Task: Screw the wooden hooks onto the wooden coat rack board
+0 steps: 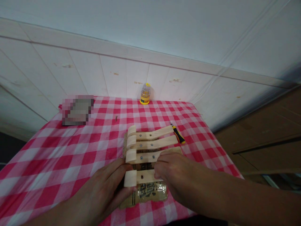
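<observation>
Several pale wooden pieces, each with a rounded raised end at the left, lie side by side on a piece of cardboard (154, 191). The far three (162, 142) show two dark screws apiece. My left hand (109, 180) grips the raised end of the nearest wooden piece (130, 179), thumb on the near side and fingers on the far side. One dark screw or hole shows in that piece. Over its right part, my right hand (170, 171) is closed, fingertips pressed down on the wood; whatever they pinch is hidden. A yellow-and-black screwdriver (178, 135) lies beyond the pieces.
The table has a red-and-white checked cloth (98, 141). Near the wall stands a yellow-lidded tub (145, 94). A small dark screw (116, 118) lies on the cloth, and a blurred-out flat object (78, 110) sits at the far left. White panelling (113, 78) borders the back edge.
</observation>
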`<state>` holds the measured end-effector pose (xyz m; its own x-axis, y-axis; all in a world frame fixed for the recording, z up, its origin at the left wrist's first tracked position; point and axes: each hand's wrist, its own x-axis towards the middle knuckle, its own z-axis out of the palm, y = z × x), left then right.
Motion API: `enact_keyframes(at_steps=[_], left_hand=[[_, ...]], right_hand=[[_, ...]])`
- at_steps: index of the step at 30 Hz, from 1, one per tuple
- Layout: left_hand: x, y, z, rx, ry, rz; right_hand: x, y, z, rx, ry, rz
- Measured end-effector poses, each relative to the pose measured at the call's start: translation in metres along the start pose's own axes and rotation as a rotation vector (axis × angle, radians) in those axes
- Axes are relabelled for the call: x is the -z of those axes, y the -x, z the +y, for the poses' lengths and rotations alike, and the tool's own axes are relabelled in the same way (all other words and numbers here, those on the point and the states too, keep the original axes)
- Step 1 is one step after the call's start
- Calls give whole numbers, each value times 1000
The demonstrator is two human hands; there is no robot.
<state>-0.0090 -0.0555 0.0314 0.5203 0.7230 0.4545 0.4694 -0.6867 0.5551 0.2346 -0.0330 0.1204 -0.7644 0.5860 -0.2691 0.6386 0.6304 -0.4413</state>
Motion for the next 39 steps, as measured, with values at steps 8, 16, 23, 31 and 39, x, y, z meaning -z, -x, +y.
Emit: enact_keyframes(at_steps=[8, 16, 23, 31, 39], left_hand=[[-1, 1, 0, -16, -24, -6], [-1, -1, 0, -26, -36, -2], [0, -1, 1, 1, -16, -10], [-3, 2, -3, -6, -36, -17], [-6, 6, -5, 43, 40, -64]], right_hand=[[5, -5, -5, 10, 65, -32], [-1, -2, -3, 37, 91, 13], [-4, 1, -2, 46, 137, -1], [-2, 3, -6, 114, 249, 1], [-12, 7, -5, 185, 393, 94]])
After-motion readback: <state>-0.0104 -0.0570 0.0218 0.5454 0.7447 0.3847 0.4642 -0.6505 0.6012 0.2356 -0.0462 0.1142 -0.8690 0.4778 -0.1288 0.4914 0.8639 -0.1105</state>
